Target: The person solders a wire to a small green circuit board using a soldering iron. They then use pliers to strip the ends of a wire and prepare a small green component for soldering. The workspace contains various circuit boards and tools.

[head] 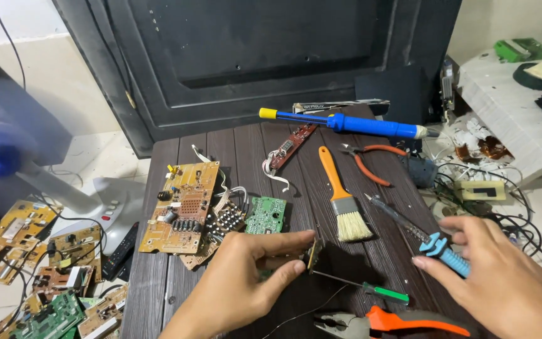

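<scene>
The left hand (239,282) pinches a small circuit board (312,254) by its edges, light, stiff, likely fragile, while the right hand (503,282) grips a soldering iron (431,242).

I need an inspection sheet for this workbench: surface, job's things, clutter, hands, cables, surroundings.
Surface: dark wood-grain table, crowded.
Job's things: small circuit board pinched upright; light-blue-handled soldering iron.
Clutter: tan circuit board, green board, orange brush, blue desoldering pump, orange pliers, orange cutters, green screwdriver.
Hands: left hand holds the small board; right hand touches the iron's handle.
Cables: black tangle at right, off the table.
Surroundings: fan, loose boards on floor, dark panel behind.
</scene>
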